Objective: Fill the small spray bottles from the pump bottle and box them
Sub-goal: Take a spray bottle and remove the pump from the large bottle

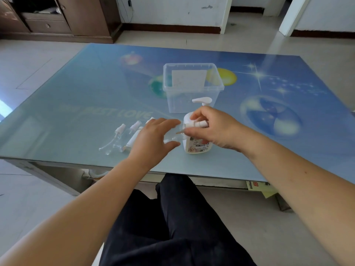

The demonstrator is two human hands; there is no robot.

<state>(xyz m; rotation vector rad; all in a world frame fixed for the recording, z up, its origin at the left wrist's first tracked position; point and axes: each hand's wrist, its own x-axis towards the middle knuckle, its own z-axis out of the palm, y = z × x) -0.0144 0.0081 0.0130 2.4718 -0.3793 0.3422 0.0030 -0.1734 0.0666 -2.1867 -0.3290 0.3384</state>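
Right-hand grip (209, 127) pinches a small white spray head beside the pump bottle (197, 144), presumably freeing a bottle for filling. Left hand (153, 137) spread, reaching. Small spray bottles (123, 137) lie left of it; box (192, 87) behind.

Table (96, 83) blue, star and bubble print; pump bottle (197, 144) white; box (192, 89) clear; trousers (172, 227) black.

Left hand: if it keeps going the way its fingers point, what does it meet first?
Probably the cream pump bottle that the right hand grips; the left hand points right at it. Depth is unclear.
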